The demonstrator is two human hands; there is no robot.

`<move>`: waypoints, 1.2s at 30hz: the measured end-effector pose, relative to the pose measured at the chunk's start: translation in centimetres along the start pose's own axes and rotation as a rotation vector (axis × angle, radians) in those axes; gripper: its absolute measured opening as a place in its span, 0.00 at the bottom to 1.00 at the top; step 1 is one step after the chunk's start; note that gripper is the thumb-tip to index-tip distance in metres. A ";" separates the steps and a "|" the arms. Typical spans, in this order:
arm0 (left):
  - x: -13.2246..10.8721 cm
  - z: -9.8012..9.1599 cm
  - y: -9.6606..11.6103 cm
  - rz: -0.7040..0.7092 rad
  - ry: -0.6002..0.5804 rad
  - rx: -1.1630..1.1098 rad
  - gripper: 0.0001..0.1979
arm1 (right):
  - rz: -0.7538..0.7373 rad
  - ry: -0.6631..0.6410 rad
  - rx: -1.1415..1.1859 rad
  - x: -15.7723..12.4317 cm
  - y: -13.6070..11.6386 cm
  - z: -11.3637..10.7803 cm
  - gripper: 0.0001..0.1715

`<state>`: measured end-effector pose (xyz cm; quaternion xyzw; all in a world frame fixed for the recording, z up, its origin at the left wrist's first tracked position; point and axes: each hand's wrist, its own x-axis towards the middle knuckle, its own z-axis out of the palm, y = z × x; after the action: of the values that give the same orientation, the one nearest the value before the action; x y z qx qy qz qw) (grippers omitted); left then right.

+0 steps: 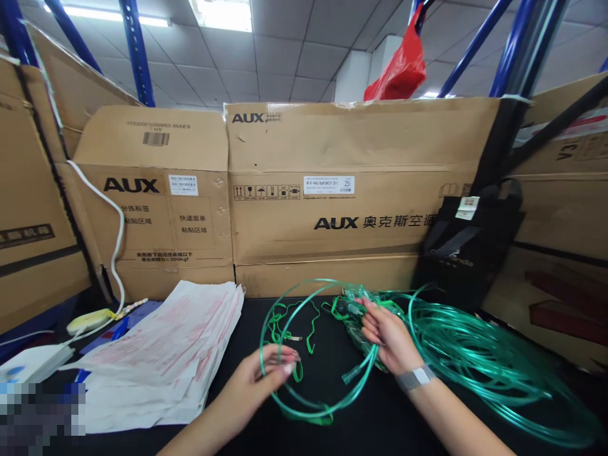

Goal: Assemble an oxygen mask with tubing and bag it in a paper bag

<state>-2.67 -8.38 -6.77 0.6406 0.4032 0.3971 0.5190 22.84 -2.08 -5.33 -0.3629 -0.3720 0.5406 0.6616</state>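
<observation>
- Above a black tabletop (327, 437), I hold a loop of green tubing (354, 400) between my two bare hands.
- My right hand (390, 332) reaches in from the lower right, a grey band (415, 377) at its wrist, fingers bent and closed on the tubing.
- My left hand (270, 375) angles up from the lower left, palm turned inward, fingers curled at the loop's near-left side, thumb toward the fingertips; I cannot tell whether they squeeze it.
- The loop is roughly round, its open face toward me, so no single long axis stands out.
- Below my right hand, a tube end with a connector (352, 375) points down and to the left, its length slanting the same way.
- To my right, a larger green coil (484, 361) stretches from beside my right hand toward the lower right.
- Green straps (311, 326) lie beyond my left hand; white papers (166, 354) spread at left.
</observation>
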 end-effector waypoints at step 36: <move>0.9 -0.8 -0.3 -0.025 0.513 -0.096 0.30 | 0.553 -0.521 -0.192 -2.1 0.2 1.6 0.21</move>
<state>-3.09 -7.28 -6.84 0.4885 0.5100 0.5590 0.4345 21.02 -3.94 -5.00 -0.3603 -0.4645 0.7353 0.3372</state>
